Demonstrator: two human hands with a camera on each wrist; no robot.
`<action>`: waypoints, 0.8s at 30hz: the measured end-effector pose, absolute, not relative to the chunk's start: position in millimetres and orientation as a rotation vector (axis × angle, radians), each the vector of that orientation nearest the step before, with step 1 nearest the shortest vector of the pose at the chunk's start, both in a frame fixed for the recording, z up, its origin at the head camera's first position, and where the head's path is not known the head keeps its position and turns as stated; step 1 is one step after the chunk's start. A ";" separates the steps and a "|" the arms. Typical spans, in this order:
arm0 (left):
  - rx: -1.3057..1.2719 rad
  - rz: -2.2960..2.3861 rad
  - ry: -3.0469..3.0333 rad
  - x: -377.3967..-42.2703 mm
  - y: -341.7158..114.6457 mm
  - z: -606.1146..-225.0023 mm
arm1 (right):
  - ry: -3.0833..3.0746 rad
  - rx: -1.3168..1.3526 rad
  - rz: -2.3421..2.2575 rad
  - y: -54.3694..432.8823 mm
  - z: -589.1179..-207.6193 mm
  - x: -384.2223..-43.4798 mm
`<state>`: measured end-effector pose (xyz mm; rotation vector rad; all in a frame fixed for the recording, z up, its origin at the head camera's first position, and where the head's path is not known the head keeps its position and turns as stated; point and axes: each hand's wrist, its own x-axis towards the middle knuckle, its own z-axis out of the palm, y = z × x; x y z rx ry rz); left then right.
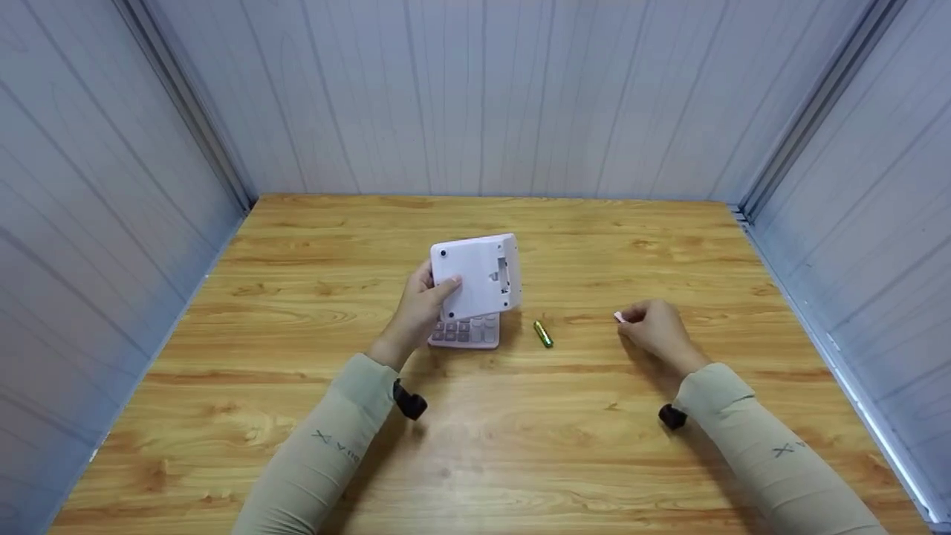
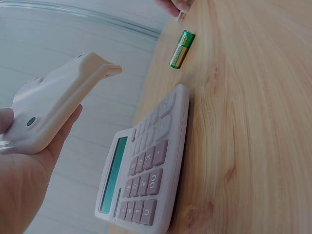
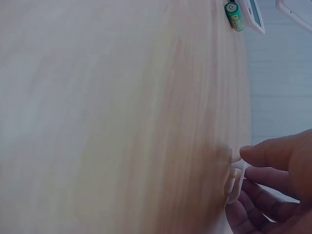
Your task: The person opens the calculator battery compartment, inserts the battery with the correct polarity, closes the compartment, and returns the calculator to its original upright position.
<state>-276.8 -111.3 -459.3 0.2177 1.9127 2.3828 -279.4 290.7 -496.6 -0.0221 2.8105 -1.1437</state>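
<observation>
My left hand [image 1: 417, 310] grips a pale pink calculator [image 1: 475, 279] by its left side, thumb on its back. That back faces up toward the head camera, and its battery compartment [image 1: 504, 275] is uncovered and looks vacant. Below it on the table lies a second calculator [image 2: 173, 146], keys up, partly hidden in the head view. A green battery [image 1: 543, 334] lies to the right of the two calculators. Farther right, my right hand [image 1: 657, 332] pinches a small pale battery cover [image 3: 236, 181] between thumb and fingers, close over the table.
The wood-grain table [image 1: 475, 431] is bounded by pale panel walls at the back [image 1: 446, 96], left and right. A dark wrist camera [image 1: 409, 401] sits on the left wrist, and another [image 1: 672, 417] on the right.
</observation>
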 end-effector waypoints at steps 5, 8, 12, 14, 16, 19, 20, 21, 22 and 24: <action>0.195 2.381 1.910 -276.5 -111.5 -459.5 | 2.797 -0.034 -1.165 288.4 -491.9 -277.8; 0.183 2.384 1.919 -276.4 -111.9 -459.1 | 2.772 -0.054 -1.182 285.3 -487.8 -276.9; 0.195 2.374 1.938 -277.0 -113.4 -458.2 | 2.737 -0.059 -1.207 279.4 -484.0 -278.1; 0.207 2.366 1.944 -277.4 -114.4 -458.2 | 2.746 -0.077 -1.209 275.8 -483.5 -279.2; 0.223 2.358 1.946 -276.9 -115.6 -458.0 | 2.770 -0.104 -1.204 271.5 -484.0 -280.8; 0.232 2.359 1.942 -275.9 -116.8 -458.1 | 2.800 -0.138 -1.207 263.7 -484.3 -282.0; 0.233 2.358 1.941 -275.5 -117.3 -458.2 | 2.806 -0.151 -1.208 260.9 -484.1 -282.1; 0.233 2.359 1.937 -275.1 -117.7 -458.1 | 2.813 -0.160 -1.206 258.4 -484.3 -282.7; 0.229 2.358 1.936 -274.9 -117.7 -458.0 | 2.815 -0.167 -1.208 256.0 -484.3 -282.9; 0.224 2.354 1.932 -274.5 -118.0 -457.9 | 2.819 -0.193 -1.214 251.7 -483.7 -283.0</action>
